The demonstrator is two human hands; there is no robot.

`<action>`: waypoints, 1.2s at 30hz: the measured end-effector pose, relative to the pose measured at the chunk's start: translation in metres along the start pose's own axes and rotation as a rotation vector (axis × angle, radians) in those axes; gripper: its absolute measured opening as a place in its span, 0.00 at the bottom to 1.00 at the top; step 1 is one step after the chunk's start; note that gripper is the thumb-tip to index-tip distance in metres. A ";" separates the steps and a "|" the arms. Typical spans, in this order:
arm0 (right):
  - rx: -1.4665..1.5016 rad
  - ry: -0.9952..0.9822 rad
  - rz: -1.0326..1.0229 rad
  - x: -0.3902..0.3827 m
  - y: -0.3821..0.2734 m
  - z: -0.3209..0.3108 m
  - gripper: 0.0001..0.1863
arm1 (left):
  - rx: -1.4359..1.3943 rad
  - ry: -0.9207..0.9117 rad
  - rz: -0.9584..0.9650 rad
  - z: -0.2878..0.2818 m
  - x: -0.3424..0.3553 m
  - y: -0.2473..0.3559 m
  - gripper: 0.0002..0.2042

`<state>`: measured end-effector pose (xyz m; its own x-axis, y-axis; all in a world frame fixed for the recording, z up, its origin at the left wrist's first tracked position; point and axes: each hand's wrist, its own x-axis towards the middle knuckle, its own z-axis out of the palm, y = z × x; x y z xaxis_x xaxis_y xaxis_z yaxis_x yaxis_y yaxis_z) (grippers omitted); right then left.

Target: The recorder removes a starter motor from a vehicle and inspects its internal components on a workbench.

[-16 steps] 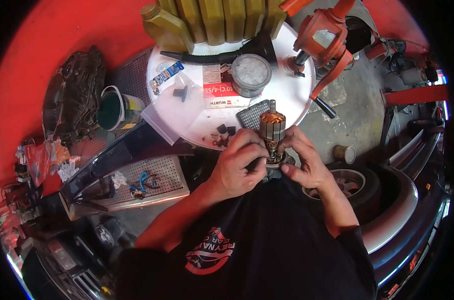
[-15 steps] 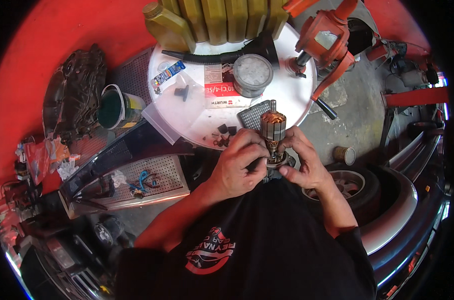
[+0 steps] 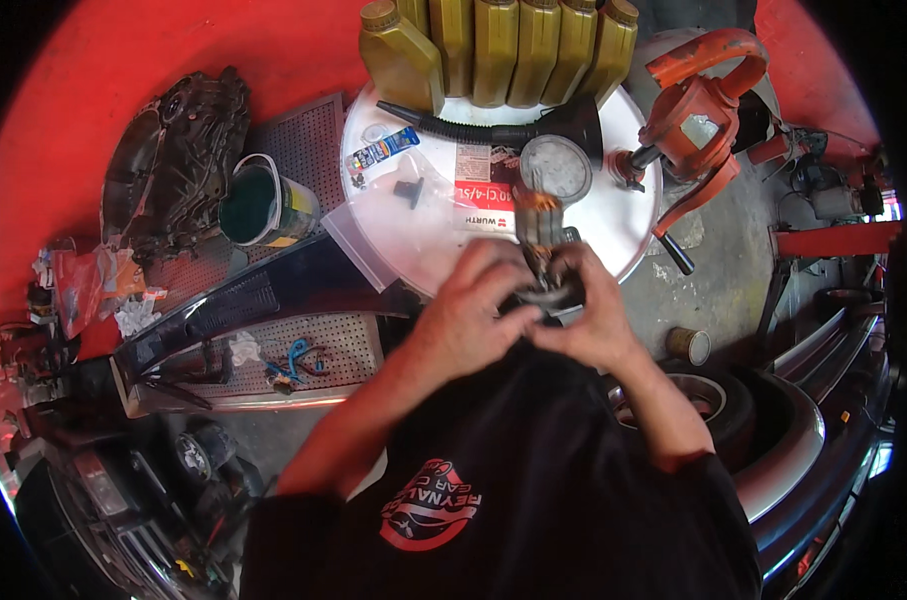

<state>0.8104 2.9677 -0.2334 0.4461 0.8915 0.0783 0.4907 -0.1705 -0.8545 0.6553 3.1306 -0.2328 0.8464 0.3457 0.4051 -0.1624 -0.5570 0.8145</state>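
In front of my chest, at the near edge of the round white table (image 3: 633, 215), I hold an electric motor armature (image 3: 540, 225) upright, its copper windings toward the far side. Its lower end sits at a dark round end piece (image 3: 555, 295), smeared by motion. My left hand (image 3: 473, 315) is closed on the left side of that end piece, thumb at the near side. My right hand (image 3: 595, 315) grips the right side with curled fingers, its thumb close to the left one. The exact fingertip contact is blurred.
Beyond the armature stand a round grey tub (image 3: 556, 168), a black funnel (image 3: 573, 128) and several gold jugs (image 3: 496, 55). A red hand-cranked device (image 3: 695, 135) rises at the right. At left are a clear plastic bag (image 3: 373, 240), a bucket (image 3: 288, 210) and a perforated metal tray (image 3: 323, 345).
Both hands have shifted from beside the armature's lower shaft to around the end piece, thumbs now closer together. The armature is motion-blurred, and the whole view has shifted, moving the table rightward in the picture.
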 end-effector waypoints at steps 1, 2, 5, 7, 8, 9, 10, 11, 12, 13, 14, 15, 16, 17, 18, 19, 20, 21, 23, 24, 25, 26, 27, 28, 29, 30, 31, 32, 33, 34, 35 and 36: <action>-0.026 -0.009 0.020 0.016 -0.002 0.008 0.36 | 0.044 0.014 -0.002 -0.012 0.006 -0.007 0.19; -0.033 0.050 -0.067 0.033 -0.001 0.017 0.36 | 0.048 0.025 -0.010 -0.022 0.013 -0.015 0.19; -0.044 0.144 -0.168 0.081 0.003 0.042 0.35 | 0.122 0.025 0.030 -0.053 0.036 -0.047 0.18; -0.092 0.252 -0.331 0.102 0.017 0.058 0.34 | 0.148 0.032 0.046 -0.061 0.045 -0.071 0.17; -0.063 0.237 -0.267 0.105 0.017 0.066 0.34 | 0.156 0.037 0.046 -0.065 0.042 -0.080 0.17; -0.035 0.222 -0.202 0.106 0.018 0.073 0.35 | 0.166 0.037 0.048 -0.066 0.039 -0.088 0.17; -0.035 0.222 -0.206 0.106 0.023 0.081 0.35 | 0.171 0.034 0.051 -0.066 0.038 -0.095 0.17; -0.026 0.231 -0.184 0.103 0.030 0.089 0.35 | 0.173 0.035 0.051 -0.066 0.035 -0.100 0.17; -0.018 0.239 -0.161 0.101 0.037 0.096 0.35 | 0.167 0.030 0.050 -0.065 0.030 -0.104 0.17; -0.019 0.237 -0.158 0.099 0.040 0.100 0.35 | 0.157 0.024 0.045 -0.064 0.026 -0.104 0.17; -0.060 0.276 -0.182 0.097 0.044 0.103 0.36 | 0.190 0.028 0.062 -0.064 0.024 -0.104 0.19; -0.101 0.315 -0.207 0.096 0.048 0.105 0.36 | 0.188 0.029 0.058 -0.065 0.023 -0.105 0.19; -0.079 0.302 -0.210 0.100 0.046 0.102 0.35 | 0.214 0.037 0.043 -0.067 0.025 -0.100 0.19; -0.076 0.300 -0.209 0.099 0.046 0.101 0.35 | 0.242 0.046 0.027 -0.067 0.026 -0.097 0.20; -0.084 0.276 -0.240 0.095 0.046 0.100 0.34 | 0.246 0.047 0.024 -0.064 0.022 -0.096 0.20; -0.091 0.255 -0.276 0.097 0.045 0.096 0.34 | 0.234 0.042 -0.007 -0.062 0.019 -0.096 0.20; -0.086 0.249 -0.269 0.096 0.049 0.096 0.34 | 0.218 0.030 -0.036 -0.059 0.017 -0.096 0.20; -0.084 0.256 -0.269 0.095 0.054 0.095 0.34 | 0.221 0.024 -0.032 -0.055 0.014 -0.096 0.20; -0.055 0.173 -0.256 0.093 0.055 0.093 0.34 | 0.188 0.057 -0.098 -0.050 0.007 -0.093 0.20; -0.082 0.192 -0.373 0.095 0.056 0.093 0.34 | 0.222 0.074 -0.065 -0.049 0.005 -0.093 0.20; -0.076 0.190 -0.370 0.095 0.057 0.092 0.34 | 0.226 0.072 -0.070 -0.048 0.004 -0.091 0.20; -0.042 0.175 -0.391 0.094 0.058 0.092 0.34 | 0.229 0.076 -0.109 -0.046 0.003 -0.089 0.20; -0.009 0.159 -0.412 0.093 0.060 0.092 0.34 | 0.232 0.080 -0.148 -0.045 0.002 -0.088 0.20; -0.006 0.134 -0.415 0.093 0.059 0.090 0.34 | 0.203 0.079 -0.166 -0.045 0.004 -0.085 0.20; 0.001 0.126 -0.419 0.092 0.058 0.089 0.34 | 0.209 0.084 -0.174 -0.044 0.006 -0.085 0.20; -0.007 0.130 -0.413 0.091 0.057 0.089 0.33 | 0.184 0.068 -0.216 -0.044 0.007 -0.086 0.20; -0.017 0.134 -0.410 0.092 0.056 0.088 0.33 | 0.159 0.055 -0.255 -0.043 0.009 -0.085 0.20; -0.013 0.126 -0.418 0.090 0.056 0.088 0.33 | 0.165 0.064 -0.259 -0.042 0.009 -0.084 0.20; -0.021 0.140 -0.414 0.087 0.058 0.089 0.32 | 0.163 0.061 -0.270 -0.040 0.009 -0.083 0.19; -0.030 0.153 -0.408 0.084 0.059 0.090 0.31 | 0.160 0.057 -0.282 -0.038 0.007 -0.082 0.18; -0.028 0.146 -0.411 0.082 0.060 0.089 0.31 | 0.162 0.063 -0.287 -0.036 0.006 -0.081 0.18; -0.036 0.149 -0.414 0.079 0.060 0.089 0.31 | 0.167 0.092 -0.274 -0.034 0.005 -0.080 0.19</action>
<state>0.8088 3.0656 -0.3245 0.3085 0.8179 0.4856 0.6751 0.1714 -0.7176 0.6554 3.2028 -0.2819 0.7966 0.5620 0.2226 0.1565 -0.5475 0.8220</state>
